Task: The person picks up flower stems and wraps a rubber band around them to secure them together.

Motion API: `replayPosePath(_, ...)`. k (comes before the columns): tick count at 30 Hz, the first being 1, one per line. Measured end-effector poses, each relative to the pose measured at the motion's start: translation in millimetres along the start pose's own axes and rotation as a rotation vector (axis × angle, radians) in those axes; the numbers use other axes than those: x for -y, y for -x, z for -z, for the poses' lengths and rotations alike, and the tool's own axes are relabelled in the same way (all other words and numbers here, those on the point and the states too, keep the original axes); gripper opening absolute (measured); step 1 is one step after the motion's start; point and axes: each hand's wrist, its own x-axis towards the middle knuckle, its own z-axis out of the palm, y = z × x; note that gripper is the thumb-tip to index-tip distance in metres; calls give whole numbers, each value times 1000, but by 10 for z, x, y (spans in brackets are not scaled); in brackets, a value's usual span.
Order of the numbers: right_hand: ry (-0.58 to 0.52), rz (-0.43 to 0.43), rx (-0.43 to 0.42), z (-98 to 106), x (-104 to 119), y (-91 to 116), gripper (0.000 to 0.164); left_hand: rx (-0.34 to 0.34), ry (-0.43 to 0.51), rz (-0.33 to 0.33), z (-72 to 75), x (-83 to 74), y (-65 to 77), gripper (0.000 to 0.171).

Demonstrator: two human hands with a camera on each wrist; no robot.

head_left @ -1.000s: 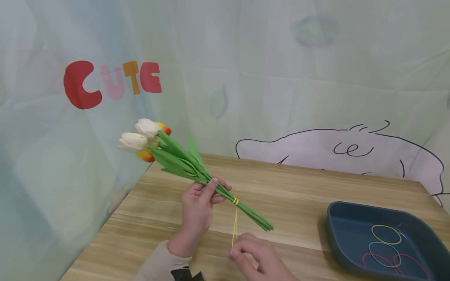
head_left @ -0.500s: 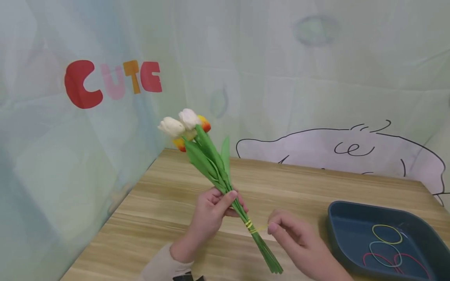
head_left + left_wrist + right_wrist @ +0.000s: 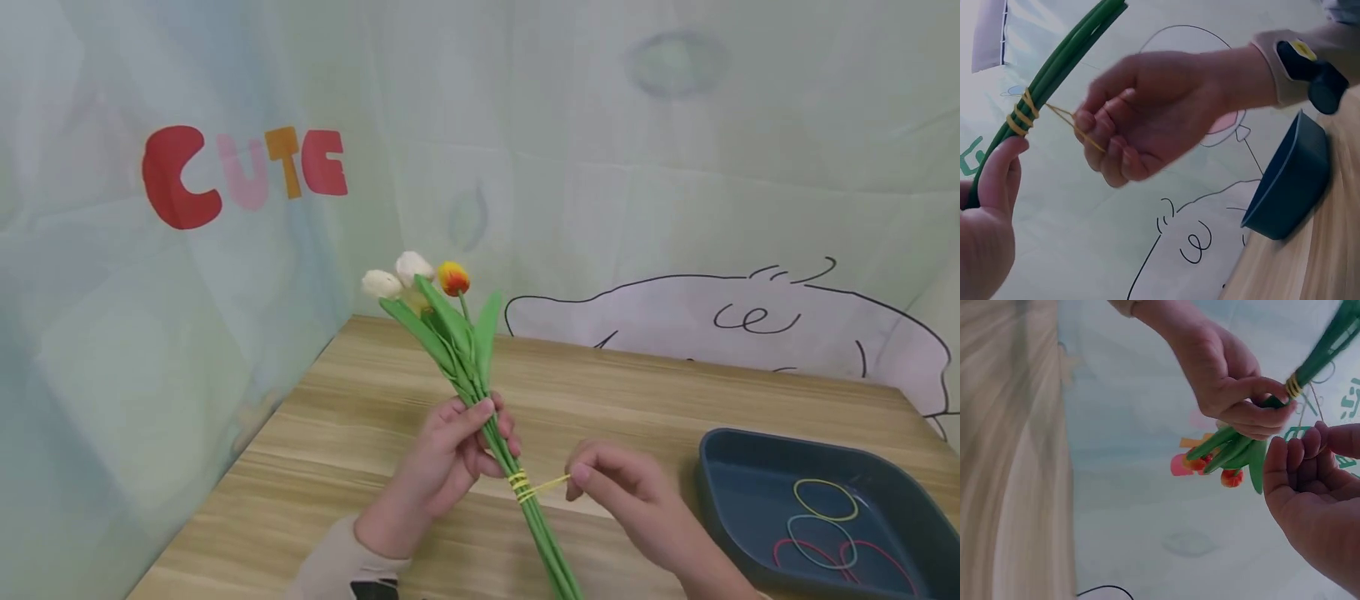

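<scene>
A bunch of tulips [image 3: 442,333] with white and yellow-red heads leans to the upper left above the table. My left hand [image 3: 457,446] grips its green stems below the leaves, thumb across the front. Just below that hand, a yellow rubber band [image 3: 519,485] is wound several times round the stems. My right hand [image 3: 630,496] pinches a loop of the band between thumb and fingertips and holds it stretched out to the right. In the left wrist view the stretched loop runs from the stems [image 3: 1079,53] to the right hand's fingers [image 3: 1094,134].
A dark blue tray [image 3: 708,467] stands at the right of the wooden table [image 3: 337,467]. Inside it lie a yellow rubber band [image 3: 825,500], a light blue one [image 3: 821,543] and red ones [image 3: 885,554]. A printed cloth [image 3: 600,167] hangs behind and to the left.
The bunch has shifted right and turned more upright. My right hand has moved up and right, swinging the stretched band from below the stems to their right side; more turns now show.
</scene>
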Motion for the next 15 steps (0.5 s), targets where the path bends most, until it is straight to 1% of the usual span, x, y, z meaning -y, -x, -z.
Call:
replayPosePath(2, -22, -79, -23, -38, -24, -14, 17, -39, 38, -22, 0, -39, 0, 17)
replayPosePath(4, -14, -145, -48, -93, -43, -22, 17, -121, 61, -37, -2, -73, -5, 18)
replayPosePath(7, 49, -230, -97, -197, -60, -30, 17, -301, 57, -54, -11, -102, -26, 20)
replayPosePath(9, 96, -245, -129, -284, -77, -21, 18, -449, 39, -56, -12, -109, -57, 21)
replayPosePath(11, 153, -217, -168, -374, -93, -7, 15, -582, 17, -59, 7, -114, -94, 20)
replayPosePath(13, 214, -95, -193, -451, -140, 10, 13, -677, 5, -72, 39, -125, -126, 18)
replayPosePath(15, 299, 44, -222, -499, -180, 15, 14, -731, -4, -91, 77, -136, -148, 19)
